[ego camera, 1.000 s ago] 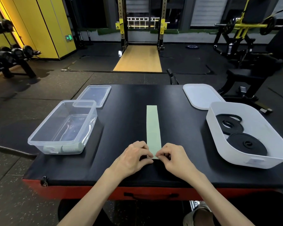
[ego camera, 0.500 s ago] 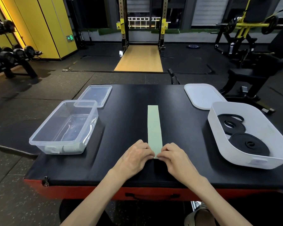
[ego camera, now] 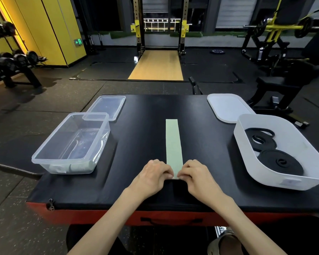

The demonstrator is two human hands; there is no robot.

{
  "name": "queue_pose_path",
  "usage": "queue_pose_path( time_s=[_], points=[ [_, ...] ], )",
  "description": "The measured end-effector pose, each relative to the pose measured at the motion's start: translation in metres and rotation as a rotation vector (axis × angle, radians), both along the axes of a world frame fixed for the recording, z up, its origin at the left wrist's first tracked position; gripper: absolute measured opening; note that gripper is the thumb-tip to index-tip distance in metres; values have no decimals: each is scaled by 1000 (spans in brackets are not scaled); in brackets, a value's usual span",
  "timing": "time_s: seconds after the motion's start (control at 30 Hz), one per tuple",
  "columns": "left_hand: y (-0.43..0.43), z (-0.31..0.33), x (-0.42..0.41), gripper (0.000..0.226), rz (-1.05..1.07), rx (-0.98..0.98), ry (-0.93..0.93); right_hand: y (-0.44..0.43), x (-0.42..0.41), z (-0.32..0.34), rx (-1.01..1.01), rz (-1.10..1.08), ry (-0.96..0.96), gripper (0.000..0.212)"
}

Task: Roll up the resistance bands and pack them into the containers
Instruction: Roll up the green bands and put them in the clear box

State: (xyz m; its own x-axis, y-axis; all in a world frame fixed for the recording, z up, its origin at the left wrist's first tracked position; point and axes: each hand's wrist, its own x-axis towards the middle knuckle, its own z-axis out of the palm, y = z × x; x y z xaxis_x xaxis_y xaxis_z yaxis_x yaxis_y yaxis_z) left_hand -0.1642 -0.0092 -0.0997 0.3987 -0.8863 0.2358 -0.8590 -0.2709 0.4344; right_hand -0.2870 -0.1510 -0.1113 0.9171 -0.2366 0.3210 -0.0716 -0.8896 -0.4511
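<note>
Head view, band: I see the green band (ego camera: 173, 144) lying flat and straight on the black pad (ego camera: 140, 137), running away from me down the middle.
Head view, left hand: the left hand (ego camera: 151, 178) has curled fingers and pinches the band's near end from the left.
Head view, right hand: the right hand (ego camera: 199, 179) has curled fingers too and pinches the same end from the right, close beside the left.
Head view, containers: the clear tub (ego camera: 44, 160) sits well left of the hands. The white tub (ego camera: 247, 159) on the right holds the black rolled bands (ego camera: 281, 162).
</note>
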Motion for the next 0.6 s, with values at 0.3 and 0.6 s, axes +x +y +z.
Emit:
queue_pose_path(
  time_s=[0.3, 0.6],
  points=[
    [-6, 8, 4, 9, 78, 76, 119, -7, 10, 17, 113, -21, 231, 18],
    [-5, 3, 1, 4, 147, -26, 152, -7, 16, 23, 199, -89, 292, 27]
  ],
)
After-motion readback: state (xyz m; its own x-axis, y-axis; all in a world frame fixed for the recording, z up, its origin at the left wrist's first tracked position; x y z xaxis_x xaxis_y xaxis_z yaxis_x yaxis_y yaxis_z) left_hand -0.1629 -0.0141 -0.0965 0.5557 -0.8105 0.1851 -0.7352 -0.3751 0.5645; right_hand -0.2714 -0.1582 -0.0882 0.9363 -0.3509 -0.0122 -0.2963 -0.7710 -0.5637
